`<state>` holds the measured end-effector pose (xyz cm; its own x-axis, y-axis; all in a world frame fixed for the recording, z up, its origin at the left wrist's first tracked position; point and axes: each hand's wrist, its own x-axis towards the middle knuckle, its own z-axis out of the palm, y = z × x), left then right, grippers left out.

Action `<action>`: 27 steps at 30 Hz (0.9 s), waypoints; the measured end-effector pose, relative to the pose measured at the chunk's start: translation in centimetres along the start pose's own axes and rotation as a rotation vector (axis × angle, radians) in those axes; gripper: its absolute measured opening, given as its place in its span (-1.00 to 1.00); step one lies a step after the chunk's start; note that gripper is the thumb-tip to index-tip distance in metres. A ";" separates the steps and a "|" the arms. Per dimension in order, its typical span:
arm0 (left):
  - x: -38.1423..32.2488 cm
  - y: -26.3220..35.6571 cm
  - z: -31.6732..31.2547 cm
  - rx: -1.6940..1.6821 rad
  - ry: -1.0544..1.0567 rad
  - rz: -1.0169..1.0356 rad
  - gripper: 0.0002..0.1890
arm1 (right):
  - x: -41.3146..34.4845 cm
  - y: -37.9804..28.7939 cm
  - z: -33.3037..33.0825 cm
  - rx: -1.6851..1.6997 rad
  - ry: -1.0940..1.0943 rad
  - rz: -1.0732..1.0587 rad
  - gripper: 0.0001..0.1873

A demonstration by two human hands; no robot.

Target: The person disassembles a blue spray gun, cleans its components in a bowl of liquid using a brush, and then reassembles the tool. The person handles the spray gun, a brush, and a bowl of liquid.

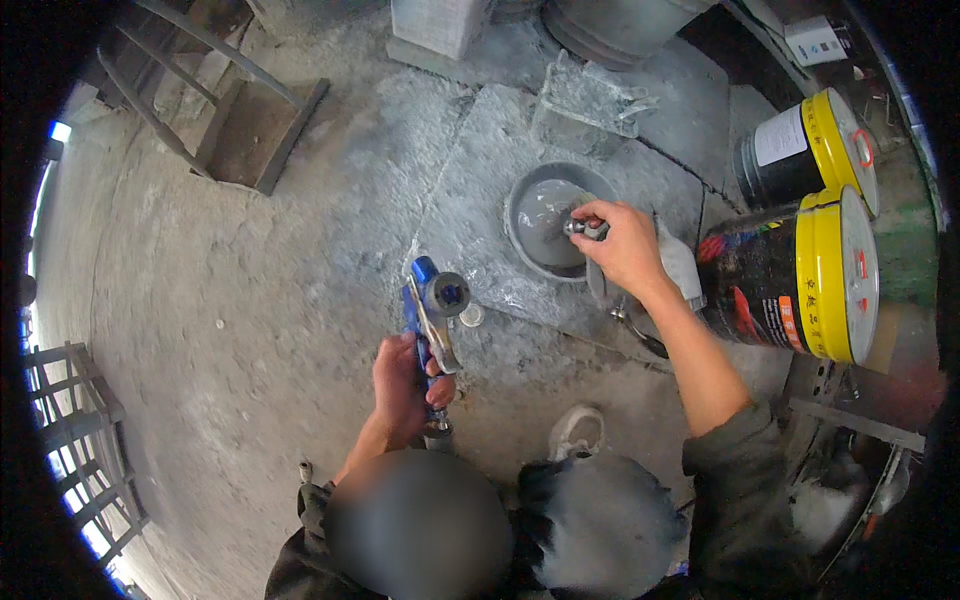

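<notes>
A blue spray gun (422, 319) with a metal trigger is upright in my left hand (401, 379), the fingers wrapped around its grip. The round grey opening at its head faces up. To the right, my right hand (621, 238) pinches a small metal fitting (574, 226) over a round grey basin (517, 244). Cloudy grey liquid (544, 217) half hidden by that hand fills the basin's bottom. Something pale shows behind my fingers, too covered to name. A small round pale cap (472, 315) lies on the floor beside the gun.
Two black pails with yellow bands (825, 277) stand at the right, near a white container (679, 262). A metal fitting with a dark handle (630, 322) lies below the basin. Beyond it sits a grey-crusted square tub (581, 127). A hand truck (247, 135) rests at upper left.
</notes>
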<state>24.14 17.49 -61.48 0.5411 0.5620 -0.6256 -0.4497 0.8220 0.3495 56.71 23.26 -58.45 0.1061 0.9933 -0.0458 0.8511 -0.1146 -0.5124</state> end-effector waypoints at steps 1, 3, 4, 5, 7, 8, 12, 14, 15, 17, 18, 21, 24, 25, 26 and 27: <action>0.3 -0.1 0.2 0.004 0.027 -0.014 -0.52 | -0.4 -0.6 -0.4 0.085 -0.009 0.007 -0.75; 0.6 -0.4 0.3 0.027 0.006 -0.033 -0.55 | -1.3 -1.8 -1.2 0.257 -0.028 0.023 -0.74; 1.0 -0.7 -0.1 0.017 -0.014 -0.042 -0.58 | -1.9 -2.3 -1.3 0.425 -0.074 0.041 -0.73; 1.1 -0.9 -0.3 0.008 -0.033 -0.050 -0.61 | -2.4 -2.7 -1.4 0.593 -0.121 0.059 -0.72; 1.1 -1.1 0.1 0.000 -0.024 -0.091 -0.63 | -3.3 -3.9 -2.0 0.767 -0.175 0.054 -0.71; 1.1 -1.2 0.3 0.007 -0.020 -0.084 -0.63 | -3.7 -4.7 -2.4 0.779 -0.190 0.027 -0.71; 1.0 -1.3 0.9 0.013 -0.049 -0.101 -0.63 | -5.1 -6.7 -2.4 0.775 -0.170 -0.096 -0.69; 0.8 -1.3 0.7 0.005 -0.047 -0.105 -0.62 | -5.5 -7.6 -2.5 0.735 -0.171 -0.144 -0.69; 0.8 -1.3 0.7 0.003 -0.051 -0.105 -0.62 | -5.6 -8.0 -2.6 0.693 -0.160 -0.171 -0.68; 0.7 -1.3 0.8 0.024 -0.033 -0.099 -0.62 | -5.9 -8.6 -2.6 0.608 -0.136 -0.225 -0.66; 0.6 -1.2 1.1 0.046 -0.011 -0.093 -0.61 | -5.9 -8.7 -2.4 0.597 -0.120 -0.258 -0.65; 0.6 -1.3 1.0 0.038 0.011 -0.099 -0.61 | -5.8 -9.4 -2.0 0.482 -0.050 -0.359 -0.66; 0.5 -1.3 1.2 0.032 0.035 -0.101 -0.60 | -5.8 -9.8 -2.1 0.396 0.019 -0.438 -0.69; 0.4 -1.3 1.3 0.037 0.050 -0.098 -0.60 | -5.8 -10.0 -2.3 0.397 -0.013 -0.411 -0.70; 0.3 -1.3 1.2 0.044 0.046 -0.096 -0.60 | -5.9 -10.1 -2.5 0.399 -0.045 -0.383 -0.71; 0.3 -1.3 1.2 0.050 0.040 -0.094 -0.60 | -6.0 -10.2 -2.6 0.398 -0.077 -0.354 -0.72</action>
<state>25.72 16.74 -61.33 0.5498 0.4786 -0.6846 -0.3616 0.8752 0.3214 48.75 18.42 -50.69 -0.2027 0.9700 0.1340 0.5659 0.2277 -0.7924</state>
